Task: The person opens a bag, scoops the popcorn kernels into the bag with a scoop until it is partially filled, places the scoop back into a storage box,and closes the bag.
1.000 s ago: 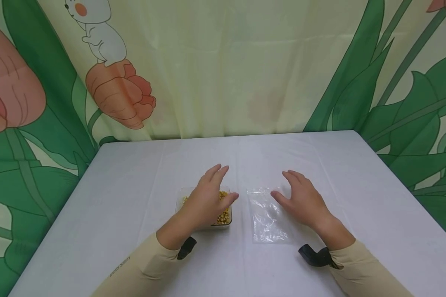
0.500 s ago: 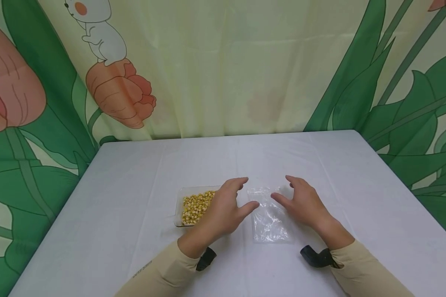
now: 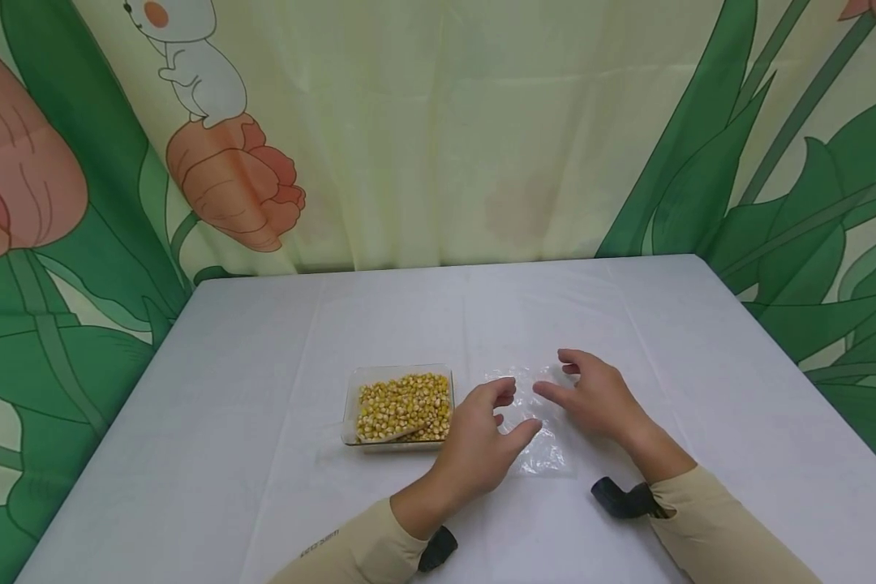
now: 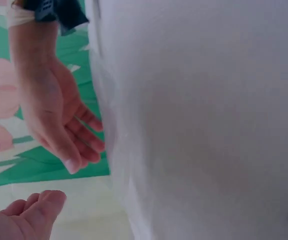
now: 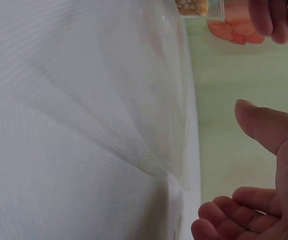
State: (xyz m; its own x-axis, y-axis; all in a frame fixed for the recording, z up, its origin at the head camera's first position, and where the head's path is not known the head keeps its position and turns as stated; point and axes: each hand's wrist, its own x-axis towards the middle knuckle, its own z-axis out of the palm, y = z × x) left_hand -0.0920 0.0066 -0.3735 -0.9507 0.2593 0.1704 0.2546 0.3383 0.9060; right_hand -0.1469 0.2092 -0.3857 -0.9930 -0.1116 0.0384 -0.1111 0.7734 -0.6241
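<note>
With nothing held by the left hand point(image 3: 480, 444) or right hand point(image 3: 603, 402), fingers point(image 3: 582, 358) loosely bent, the clear bag point(image 3: 546, 456), flat on the table point(image 3: 263, 341) beside the corn container point(image 3: 380, 374), is best pinched at its edge.

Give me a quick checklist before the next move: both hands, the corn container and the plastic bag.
1. Left hand holding nothing: ok; its fingers are loosely bent.
2. Right hand holding nothing: ok; its fingers are loosely bent too.
3. Clear container upright on the table: ok; it stands to the left of the bag.
4. Corn kernels inside the container: ok.
5. Plastic bag fully visible from the head camera: not ok; the hands cover parts of it.
6. Bag's mouth unsealed: cannot tell; it lies flat and its edges are too faint.
</note>
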